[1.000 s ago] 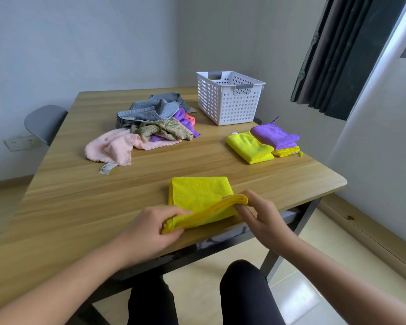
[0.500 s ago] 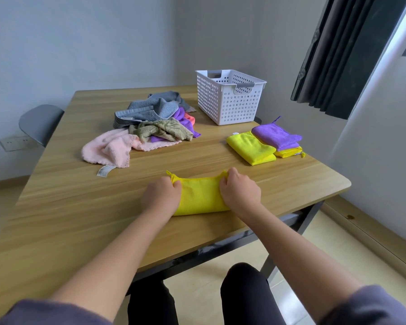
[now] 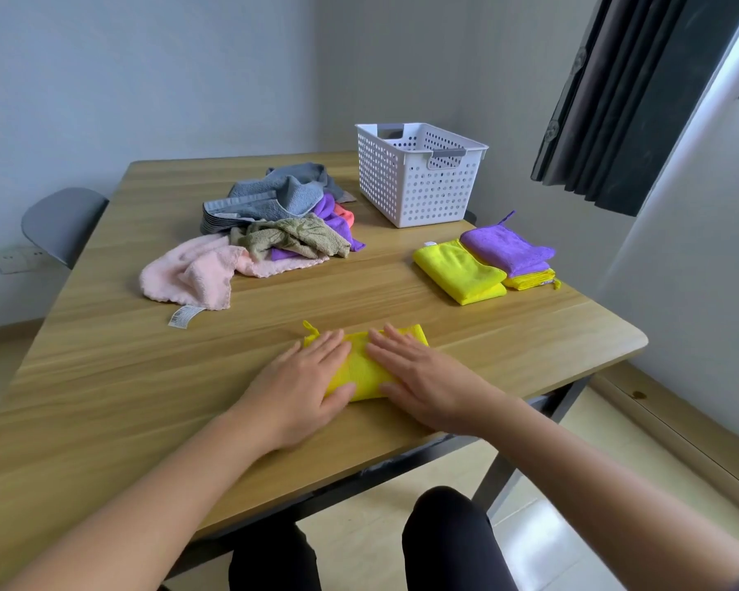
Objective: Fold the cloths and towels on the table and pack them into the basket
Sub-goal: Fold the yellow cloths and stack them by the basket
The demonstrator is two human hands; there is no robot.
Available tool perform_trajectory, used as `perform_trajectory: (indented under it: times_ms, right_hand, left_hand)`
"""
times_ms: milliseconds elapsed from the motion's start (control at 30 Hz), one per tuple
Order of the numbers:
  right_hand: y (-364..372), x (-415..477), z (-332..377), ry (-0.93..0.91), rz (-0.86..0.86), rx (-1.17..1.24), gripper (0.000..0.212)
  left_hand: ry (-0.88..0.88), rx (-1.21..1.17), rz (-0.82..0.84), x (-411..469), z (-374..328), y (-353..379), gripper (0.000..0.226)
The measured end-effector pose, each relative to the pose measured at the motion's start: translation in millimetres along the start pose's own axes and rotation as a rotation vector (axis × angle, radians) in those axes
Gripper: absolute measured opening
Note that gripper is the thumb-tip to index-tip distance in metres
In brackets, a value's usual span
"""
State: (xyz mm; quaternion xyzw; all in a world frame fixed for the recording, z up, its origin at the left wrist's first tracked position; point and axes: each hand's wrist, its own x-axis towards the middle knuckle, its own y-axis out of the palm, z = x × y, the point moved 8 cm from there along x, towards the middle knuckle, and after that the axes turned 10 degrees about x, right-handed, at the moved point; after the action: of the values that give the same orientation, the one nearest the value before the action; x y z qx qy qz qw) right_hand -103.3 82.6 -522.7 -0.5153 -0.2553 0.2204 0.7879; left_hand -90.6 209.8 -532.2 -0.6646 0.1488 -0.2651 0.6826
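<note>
- My left grip (image 3: 304, 386) and right grip (image 3: 419, 377) both lie flat, fingers straight and apart, pressing down on the yellow cloth (image 3: 359, 368); neither clasps it.
- The cloth sits directly under and between the two grips, near my edge of the surface (image 3: 146, 377). Its long axis seems to run side to side, from one grip to the other.
- It looks like a thick, soft microfibre fold, bright yellow, edges fairly square, with a small loop (image 3: 310, 326) poking out just beyond the left grip's fingertips.
- The basket (image 3: 419, 181) stands well ahead and right of the grips, so the right grip is nearer to it.
- A folded stack (image 3: 459, 270) lies ahead-right, between the right grip and the basket.
- The unfolded pile (image 3: 274, 232) lies ahead of the left grip.
</note>
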Motion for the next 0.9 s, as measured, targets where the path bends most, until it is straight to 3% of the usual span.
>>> perform_trajectory:
  times_ms: [100,200,267,367,500,633,667,733,800,900]
  right_hand:
    - [11,-5,-4,0.065,0.157,-0.102,0.091]
    - [3,-4,-3,0.062,0.133,-0.078,0.079]
    - [-3,-5,-8,0.061,0.101,-0.009,0.072]
    - [-13,-11,-19,0.118,0.066,0.088,0.074]
    - [-33,-20,-29,0.164,-0.186,0.309,0.056]
    - [-52,-29,-58,0.223,-0.594,0.973,0.024]
    - [-51,-30,-68,0.253,-0.651,1.169,0.029]
    - [-40,-26,-79,0.317,-0.649,1.444,0.059]
    - [-32,-23,-88,0.371,-0.595,1.546,0.076]
    - [-30,-25,-106,0.495,-0.575,1.54,0.083]
  left_hand:
    - [0.06,0.06,0.134,-8,0,8,0.095]
    - [0.104,0.089,0.099,-2,6,0,0.094]
    - [0.154,0.079,0.072,0,6,-6,0.077]
    - [0.133,-0.121,0.046,4,14,-15,0.067]
    - [-0.144,-0.637,-0.108,14,37,-31,0.036]
    - [-0.338,-1.033,-0.166,41,43,-26,0.022]
    - [-0.402,-1.117,-0.161,52,44,-22,0.031]
    - [-0.514,-1.238,-0.166,68,43,-15,0.037]
    - [-0.557,-1.29,-0.178,88,36,-16,0.025]
    - [-0.484,-1.347,-0.156,116,23,-20,0.015]
